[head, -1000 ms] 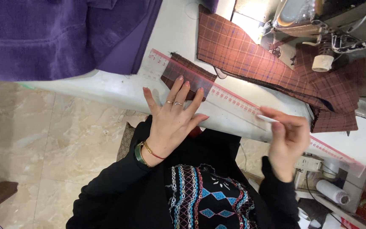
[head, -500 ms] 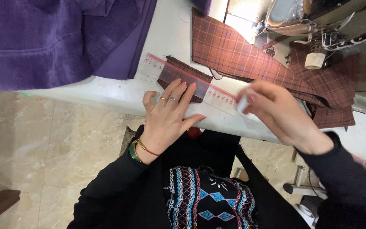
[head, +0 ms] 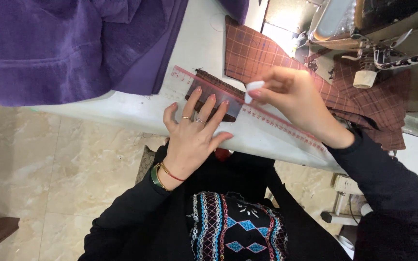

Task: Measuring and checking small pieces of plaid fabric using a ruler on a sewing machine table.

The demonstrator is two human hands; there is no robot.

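My left hand (head: 194,128) lies flat with spread fingers on a clear ruler (head: 262,118) with a red scale, pressing it onto a small dark brown plaid fabric piece (head: 214,92) at the white table's near edge. My right hand (head: 291,99) pinches a small white piece of chalk (head: 254,90) with its tip against the ruler's far edge, right beside the left fingertips. A larger brown plaid cloth (head: 262,58) lies just beyond, running toward the sewing machine.
A purple towel-like cloth (head: 68,43) is heaped on the white table (head: 122,113) at the left. A sewing machine (head: 378,34) stands at the upper right with a white spool (head: 362,79). Beige tiled floor (head: 49,169) lies below the table edge.
My right hand has moved left along the ruler, from its right end to the small fabric piece. My left hand has stayed pressed on the ruler.
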